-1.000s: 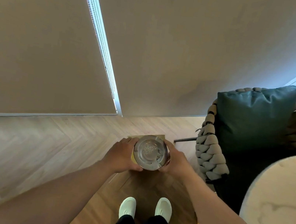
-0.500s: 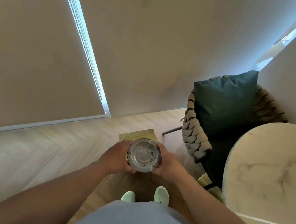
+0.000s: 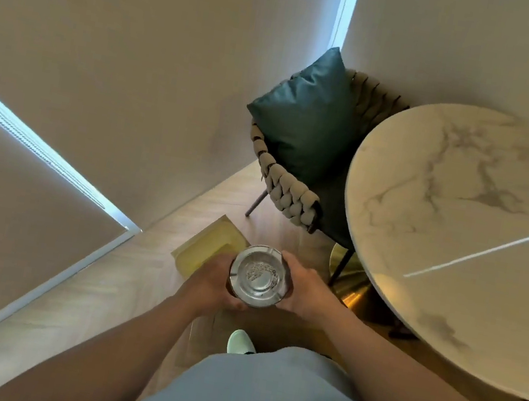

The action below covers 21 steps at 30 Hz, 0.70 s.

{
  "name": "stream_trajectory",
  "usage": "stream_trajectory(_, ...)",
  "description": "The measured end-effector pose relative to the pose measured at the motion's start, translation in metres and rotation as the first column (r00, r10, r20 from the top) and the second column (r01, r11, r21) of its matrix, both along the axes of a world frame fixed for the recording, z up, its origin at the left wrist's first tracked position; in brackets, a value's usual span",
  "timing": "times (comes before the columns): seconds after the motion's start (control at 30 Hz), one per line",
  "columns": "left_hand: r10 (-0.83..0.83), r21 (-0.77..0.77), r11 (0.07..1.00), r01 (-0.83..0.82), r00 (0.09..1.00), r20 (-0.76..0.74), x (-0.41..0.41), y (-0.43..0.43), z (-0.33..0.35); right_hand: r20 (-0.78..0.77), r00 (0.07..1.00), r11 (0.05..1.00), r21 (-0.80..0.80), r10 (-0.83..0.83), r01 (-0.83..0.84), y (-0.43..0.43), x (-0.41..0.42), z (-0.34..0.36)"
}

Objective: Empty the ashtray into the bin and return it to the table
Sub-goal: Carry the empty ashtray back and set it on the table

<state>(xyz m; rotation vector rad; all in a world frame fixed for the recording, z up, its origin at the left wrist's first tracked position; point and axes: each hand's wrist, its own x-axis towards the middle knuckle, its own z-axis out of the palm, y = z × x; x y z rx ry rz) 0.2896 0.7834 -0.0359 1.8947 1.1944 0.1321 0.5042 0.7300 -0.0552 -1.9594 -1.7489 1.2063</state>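
Observation:
A round glass ashtray (image 3: 259,275) with pale ash specks in its bowl is held upright at waist height. My left hand (image 3: 211,284) grips its left side and my right hand (image 3: 306,288) grips its right side. Just beyond and below it on the floor sits a yellow rectangular bin (image 3: 203,248), partly hidden by my left hand. The round white marble table (image 3: 479,234) fills the right of the view, its near edge to the right of my right hand.
A woven beige chair (image 3: 289,187) with a dark teal cushion (image 3: 306,127) stands between the table and the wall. The table's gold base (image 3: 352,283) is under its edge. Beige roller blinds cover the windows. My white shoe (image 3: 240,342) is on the wooden floor.
The view has swung to the right: the table and chair now show much more fully. Both hands still hold the ashtray, which now sits nearer the table.

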Motion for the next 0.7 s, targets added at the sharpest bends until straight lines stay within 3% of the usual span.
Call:
stream_trajectory(0.43,-0.362,0.032,0.932,0.361,0.929,0.075,0.135,-0.089,0.023,-0.004,0.941,0.941,0.004,-0.339,0.339,-0.156,0.102,0.010)
stream_trajectory(0.7,-0.507,0.022,0.862,0.506,0.862,0.009,0.207,-0.164,0.016,0.005,0.870,0.869,-0.017,-0.494,0.494,-0.263,0.154,0.019)
